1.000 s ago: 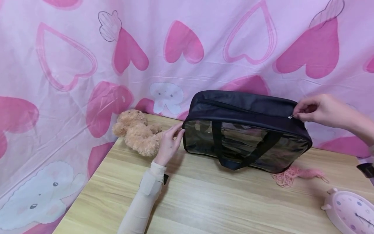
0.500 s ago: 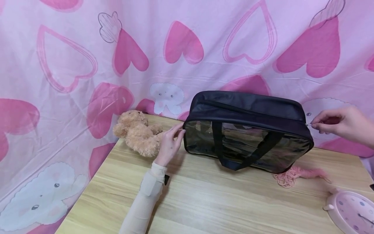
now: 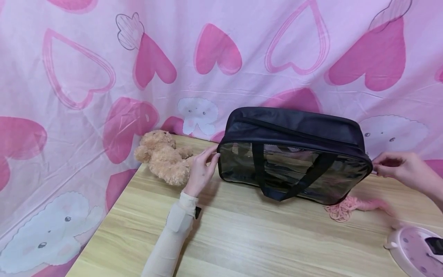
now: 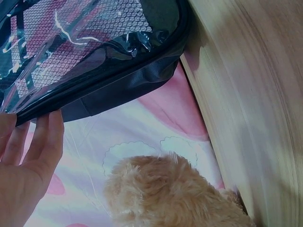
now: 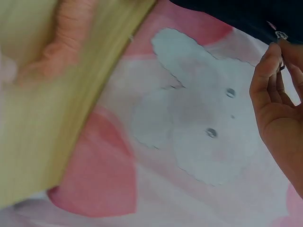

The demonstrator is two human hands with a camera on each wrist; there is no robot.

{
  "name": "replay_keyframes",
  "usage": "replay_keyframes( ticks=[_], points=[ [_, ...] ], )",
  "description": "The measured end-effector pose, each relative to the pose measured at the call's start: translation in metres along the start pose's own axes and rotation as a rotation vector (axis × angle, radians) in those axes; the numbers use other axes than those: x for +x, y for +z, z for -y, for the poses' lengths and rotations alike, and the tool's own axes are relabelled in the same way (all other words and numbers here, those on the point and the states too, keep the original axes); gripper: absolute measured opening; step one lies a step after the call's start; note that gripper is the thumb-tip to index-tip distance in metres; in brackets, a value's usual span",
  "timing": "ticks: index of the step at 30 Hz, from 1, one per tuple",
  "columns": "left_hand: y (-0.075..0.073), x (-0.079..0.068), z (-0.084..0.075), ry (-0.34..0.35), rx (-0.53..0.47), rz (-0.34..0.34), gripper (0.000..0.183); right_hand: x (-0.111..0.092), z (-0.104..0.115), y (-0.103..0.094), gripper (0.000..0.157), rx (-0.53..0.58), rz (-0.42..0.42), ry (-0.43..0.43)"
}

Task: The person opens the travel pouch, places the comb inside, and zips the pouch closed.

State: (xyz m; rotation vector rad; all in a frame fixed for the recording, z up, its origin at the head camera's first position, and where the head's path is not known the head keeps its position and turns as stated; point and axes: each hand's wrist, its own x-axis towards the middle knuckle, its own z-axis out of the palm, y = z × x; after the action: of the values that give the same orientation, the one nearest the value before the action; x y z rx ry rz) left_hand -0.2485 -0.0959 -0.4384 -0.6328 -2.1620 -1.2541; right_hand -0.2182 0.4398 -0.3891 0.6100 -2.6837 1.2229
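Observation:
A black bag (image 3: 294,130) with a see-through front panel and a strap handle (image 3: 308,179) stands upright on the table, its top zipper running along to the right end. My left hand (image 3: 200,173) pinches the bag's left edge, thumb in front and fingers behind, as the left wrist view shows. At the right end, my right hand (image 3: 403,169) pinches the zipper pull, low on the bag's side. The metal slider (image 5: 281,35) shows just above those fingertips in the right wrist view. What lies inside the bag is mostly hidden by reflections.
A tan plush toy (image 3: 166,157) lies left of the bag, close behind my left hand. Pink yarn (image 3: 356,206) lies by the bag's lower right corner. A pink alarm clock (image 3: 412,246) sits at the front right. A heart-print curtain (image 3: 218,50) hangs behind the wooden table (image 3: 242,234).
My right hand has drawn the zipper pull rightward round the top corner and down the bag's right end. The left hand keeps its hold on the left edge.

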Motion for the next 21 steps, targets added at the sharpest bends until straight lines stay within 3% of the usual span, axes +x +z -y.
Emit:
replay_keyframes(
  ticks=[9, 15, 21],
  points=[
    [0.000, -0.001, 0.002, 0.000, -0.039, -0.006, 0.023, -0.013, -0.010, 0.027, 0.028, 0.044, -0.079, 0.043],
    [-0.003, -0.002, 0.004, 0.008, -0.024, -0.014, 0.023, -0.020, -0.010, 0.049, 0.024, 0.106, -0.263, 0.144],
    [-0.007, -0.002, 0.006, 0.018, -0.023, -0.023, 0.023, -0.021, 0.013, 0.070, 0.016, 0.162, -0.427, 0.187]
  ],
)
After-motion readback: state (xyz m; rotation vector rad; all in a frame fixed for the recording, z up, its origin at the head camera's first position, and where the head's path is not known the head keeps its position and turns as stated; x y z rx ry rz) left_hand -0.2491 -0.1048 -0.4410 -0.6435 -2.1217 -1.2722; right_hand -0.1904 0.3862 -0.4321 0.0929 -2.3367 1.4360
